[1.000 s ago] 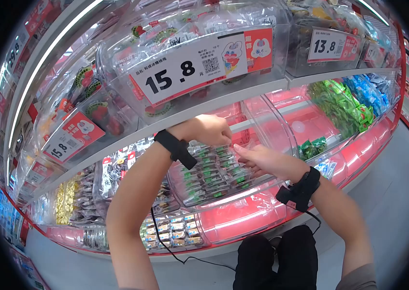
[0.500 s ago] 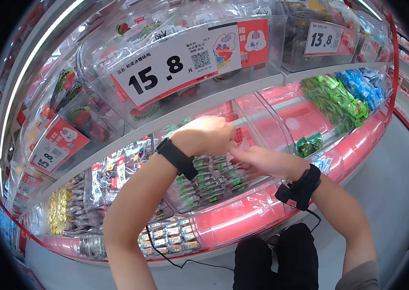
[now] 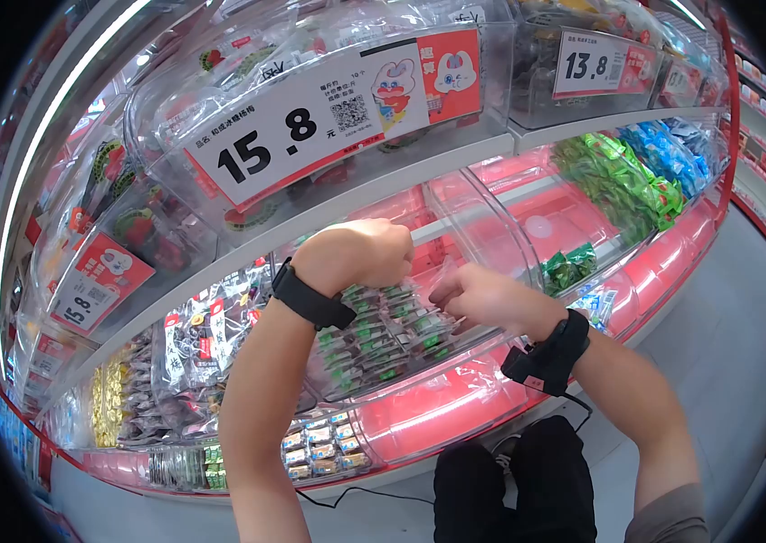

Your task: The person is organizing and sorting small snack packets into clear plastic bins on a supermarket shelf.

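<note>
My left hand (image 3: 372, 256), wearing a black wrist strap (image 3: 310, 300), is curled above a clear bin of small green-and-clear snack packets (image 3: 378, 339). Its fingertips point down and away, so anything in them is hidden. To its right, my right hand (image 3: 496, 299) is closed in a pinch, thumb and forefinger together. A faint bit of clear film shows by those fingers, but I cannot make out whether it is a wrapper or the bin wall behind. Beneath the hand are the packets and the bin's clear edge. The two hands are apart.
Above the hands runs a shelf edge with a 15.8 price sign (image 3: 333, 118) on clear bins. Green packets (image 3: 613, 176) and blue packets (image 3: 668, 154) lie to the right. Dark bagged snacks (image 3: 206, 339) sit left. A black cable (image 3: 360, 493) hangs below.
My hands were close together at a small clear-pink piece; now they have separated, the left moving left, the right slightly right. The view has shifted a little.
</note>
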A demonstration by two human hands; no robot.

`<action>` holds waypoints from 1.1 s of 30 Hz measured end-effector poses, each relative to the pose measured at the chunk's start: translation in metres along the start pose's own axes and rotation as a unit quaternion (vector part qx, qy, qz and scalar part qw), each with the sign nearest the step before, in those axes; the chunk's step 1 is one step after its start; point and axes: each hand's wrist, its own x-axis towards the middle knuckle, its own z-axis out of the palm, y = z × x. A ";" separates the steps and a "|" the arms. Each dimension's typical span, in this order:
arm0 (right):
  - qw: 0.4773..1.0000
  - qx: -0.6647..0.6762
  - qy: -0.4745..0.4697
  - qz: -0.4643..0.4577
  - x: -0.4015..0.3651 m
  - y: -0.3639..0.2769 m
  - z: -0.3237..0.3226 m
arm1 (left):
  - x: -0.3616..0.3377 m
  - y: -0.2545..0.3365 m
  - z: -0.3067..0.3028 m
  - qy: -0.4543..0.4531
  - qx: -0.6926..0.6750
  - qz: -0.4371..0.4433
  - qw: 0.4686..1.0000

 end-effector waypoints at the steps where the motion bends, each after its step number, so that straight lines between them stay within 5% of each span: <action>1: 0.998 -0.066 0.001 0.000 0.000 0.000 0.001 | 0.000 0.001 0.000 0.000 0.002 -0.016 1.000; 3: 0.980 -0.198 -0.001 0.000 0.000 -0.007 0.006 | -0.002 -0.001 0.003 0.020 0.009 -0.004 1.000; 9: 0.951 -0.294 -0.029 -0.092 0.011 0.006 0.011 | -0.001 -0.006 0.010 0.064 0.032 0.033 0.997; 15: 0.933 -0.357 -0.001 -0.038 0.013 0.006 0.015 | 0.004 -0.007 0.010 0.056 -0.003 0.029 0.998; 19: 0.938 -0.339 0.054 -0.058 0.009 0.006 0.015 | -0.006 0.008 -0.010 -0.027 -0.014 -0.032 0.999; 22: 0.936 -0.336 0.076 -0.076 0.005 0.000 0.016 | -0.003 0.001 0.006 0.043 -0.038 -0.046 0.997; 26: 0.939 -0.325 0.081 -0.084 0.006 -0.002 0.017 | -0.015 0.011 -0.001 -0.013 -0.067 -0.088 0.994; 33: 0.942 -0.313 0.091 -0.081 0.011 0.003 0.016 | -0.036 -0.008 0.025 0.043 -0.068 0.005 0.997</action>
